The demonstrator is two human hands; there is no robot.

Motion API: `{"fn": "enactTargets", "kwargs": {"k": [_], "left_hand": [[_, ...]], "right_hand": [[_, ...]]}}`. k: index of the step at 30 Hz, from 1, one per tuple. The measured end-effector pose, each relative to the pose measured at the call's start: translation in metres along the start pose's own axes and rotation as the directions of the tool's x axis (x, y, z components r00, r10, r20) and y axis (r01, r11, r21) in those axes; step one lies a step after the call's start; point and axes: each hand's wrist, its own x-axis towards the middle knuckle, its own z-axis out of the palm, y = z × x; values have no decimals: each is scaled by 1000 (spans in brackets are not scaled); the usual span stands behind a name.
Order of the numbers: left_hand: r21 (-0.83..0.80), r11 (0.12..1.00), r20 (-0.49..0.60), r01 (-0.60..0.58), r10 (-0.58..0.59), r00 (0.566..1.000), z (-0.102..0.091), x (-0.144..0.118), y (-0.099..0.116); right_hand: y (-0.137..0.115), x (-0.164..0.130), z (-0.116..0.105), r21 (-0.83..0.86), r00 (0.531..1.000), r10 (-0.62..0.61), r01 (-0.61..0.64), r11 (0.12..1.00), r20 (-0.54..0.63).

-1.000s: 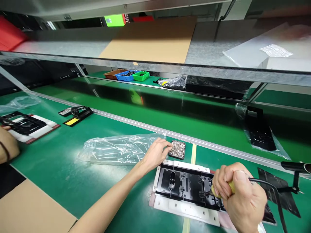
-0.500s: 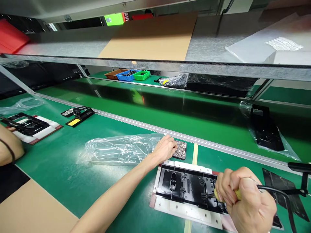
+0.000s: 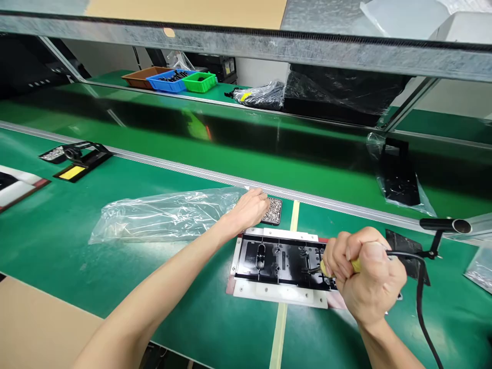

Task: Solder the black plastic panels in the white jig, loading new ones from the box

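The black plastic part [image 3: 282, 259] lies flat on a white plate [image 3: 280, 294] on the green table [image 3: 115, 256], right under and just left of the right hand [image 3: 365, 279]. Its long side runs left to right, along the table edge, and its short side points away from the person. The right hand is a tight fist, closed around a tool with a yellow handle [image 3: 355, 265]. The tool lies nearly sideways and its thin tip points left, down onto the right end of the black part. The fist hides most of the handle, and the tip is too small to see well. A black cord [image 3: 421, 287] comes out of the back of the fist and drops to the right, cut off at the bottom edge. The right end of the black part and the plate is hidden behind this hand. The left hand [image 3: 249, 207] is just past the far left corner of the black part. Its fingers are curled down over a small black tray of shiny little bits [image 3: 273, 211]. I cannot tell if the fingers pinch anything, as they cover it. Left of that hand lies a clear plastic bag [image 3: 165, 215], long from left to right. Far to the right of the right hand stands a dark metal tube on a stand [image 3: 446, 225].
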Motion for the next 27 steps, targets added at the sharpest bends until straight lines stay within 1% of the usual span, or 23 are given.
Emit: {"fn": "enactTargets", "kwargs": {"k": [5, 10, 15, 20, 24, 27], "left_hand": [[-8, 1000, -27, -2, 1, 1000, 4, 0, 2], [-52, 999, -54, -5, 2, 999, 7, 0, -1], [-132, 991, -81, 26, -37, 996, 9, -6, -7], [-238, 968, -110, 81, -110, 988, 4, -12, -6], [-286, 952, -100, 105, -139, 985, 1, -14, -6], [-291, 952, -85, 99, -129, 988, 3, -12, -4]], "right_hand": [[0, 0, 0, 8, 1000, -20, 20, 1000, 9], [1, 0, -3, 16, 1000, 7, -8, 1000, 13], [5, 0, -5, 28, 1000, 17, -17, 999, 11], [6, -2, -5, 35, 1000, 26, -26, 999, 7], [6, -3, -6, 33, 1000, 22, -23, 999, 10], [6, -2, -7, 32, 1000, 24, -25, 999, 7]]}}
